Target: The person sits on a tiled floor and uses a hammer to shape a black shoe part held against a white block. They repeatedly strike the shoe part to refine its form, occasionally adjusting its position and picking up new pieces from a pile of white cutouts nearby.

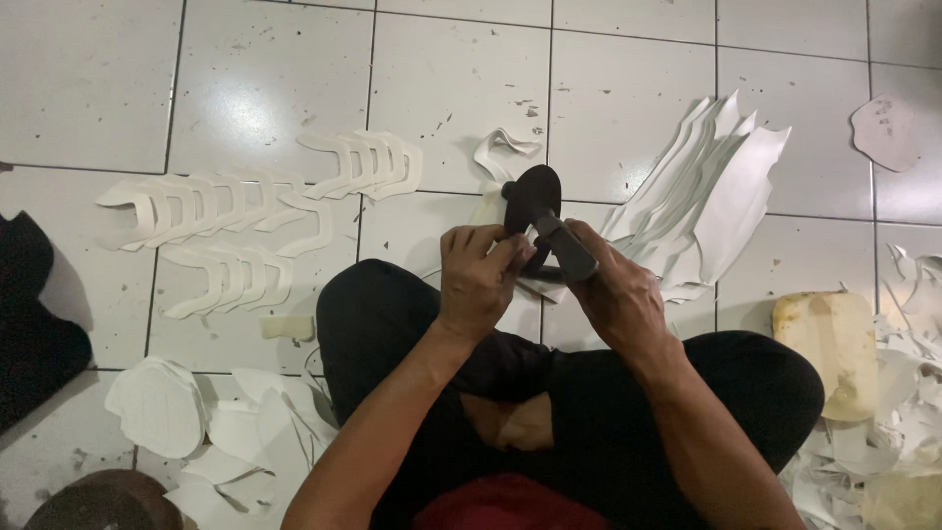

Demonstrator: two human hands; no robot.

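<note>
I sit cross-legged on a white tiled floor. My left hand [478,278] pinches the lower part of a dark curved template piece [531,193] held up above my knees. A white sheet piece [543,288] shows just under the template, between my hands. My right hand [616,294] grips a dark-handled cutting tool [564,244], its tip against the template. The two hands almost touch.
Rows of cut white curved pieces [240,221] lie fanned at the left. A stack of white sheets [716,196] lies at the right, rounded white cutouts [157,407] at lower left, scraps [913,393] and a yellowish block [829,348] at the right.
</note>
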